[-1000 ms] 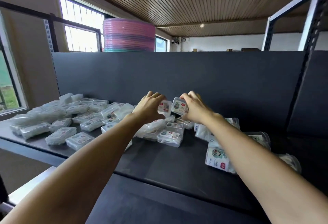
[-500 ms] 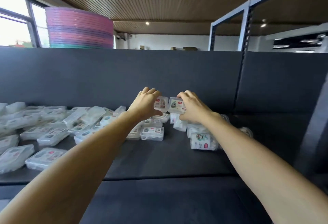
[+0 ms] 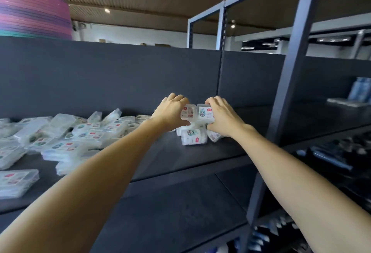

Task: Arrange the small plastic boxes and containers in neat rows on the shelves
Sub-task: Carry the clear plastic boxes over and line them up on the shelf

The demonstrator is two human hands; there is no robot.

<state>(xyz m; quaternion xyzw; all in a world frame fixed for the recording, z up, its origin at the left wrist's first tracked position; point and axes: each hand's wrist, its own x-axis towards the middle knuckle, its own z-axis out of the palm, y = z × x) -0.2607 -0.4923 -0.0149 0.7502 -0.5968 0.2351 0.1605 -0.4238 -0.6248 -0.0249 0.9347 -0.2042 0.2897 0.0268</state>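
Dark grey board fills the near ground: a lower shelf (image 3: 180, 212) with bare surface between the two forearms, and its front edge runs off the bottom of the view. One step up and farther, the main shelf (image 3: 200, 152) shows a long front lip crossing from left to right, with a bare strip of board just behind it in the middle. On the right a grey steel upright (image 3: 289, 92) stands close beside the right forearm and closes that side. To the left, a loose heap of clear plastic boxes (image 3: 84, 134) sprawls over the shelf, some tilted, some flat, and one lies alone at the near left edge.

Farther in, both hands are raised side by side above a small pile of boxes (image 3: 193, 137) on the shelf. The left hand (image 3: 170, 112) curls its fingers over the top of a clear labelled box (image 3: 188, 112), thumb underneath. The right hand (image 3: 222, 118) grips a second labelled box (image 3: 203, 113) the same way, fingers on top, thumb below. The two boxes touch, upright, labels facing the camera. Behind them the dark back panel (image 3: 110, 76) walls off the far side, and a pink and purple stack of lids (image 3: 34, 16) rises above it at far left.
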